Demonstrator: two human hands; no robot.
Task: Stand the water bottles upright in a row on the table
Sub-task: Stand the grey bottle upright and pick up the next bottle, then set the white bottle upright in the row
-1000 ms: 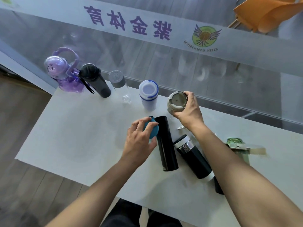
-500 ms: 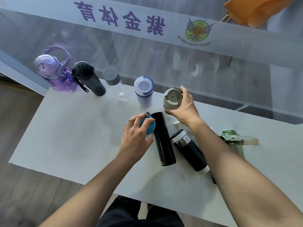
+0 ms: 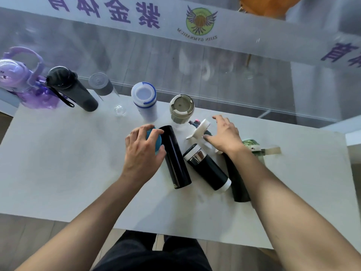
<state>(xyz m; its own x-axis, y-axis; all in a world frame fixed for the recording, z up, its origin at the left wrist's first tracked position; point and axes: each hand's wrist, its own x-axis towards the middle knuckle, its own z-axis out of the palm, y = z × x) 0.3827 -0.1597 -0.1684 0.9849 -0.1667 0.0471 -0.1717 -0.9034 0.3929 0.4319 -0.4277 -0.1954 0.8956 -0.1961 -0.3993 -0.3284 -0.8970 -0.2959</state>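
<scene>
Along the far edge of the white table (image 3: 58, 163) stand several upright bottles: a purple one (image 3: 21, 85), a dark grey one (image 3: 72, 89), a clear one with a grey cap (image 3: 105, 90), a white and blue one (image 3: 145, 100) and a beige-lidded one (image 3: 181, 110). My left hand (image 3: 144, 151) is closed over a teal bottle (image 3: 151, 136). My right hand (image 3: 224, 135) hovers with spread fingers over a white-lidded bottle (image 3: 199, 130). Lying flat are a black flask (image 3: 175, 155), a black bottle with a silver band (image 3: 207, 169), a dark bottle (image 3: 238, 182) under my right forearm, and a green bottle (image 3: 252, 146).
A glass wall with purple lettering and a round logo (image 3: 201, 20) runs right behind the table's far edge. An orange chair (image 3: 269, 4) shows behind the glass. The table's near edge is above my dark trousers (image 3: 152, 253).
My right hand has let go of the beige-lidded bottle, which now stands upright in the row, and has moved right and toward me over the white-lidded bottle. My left hand stays on the teal bottle.
</scene>
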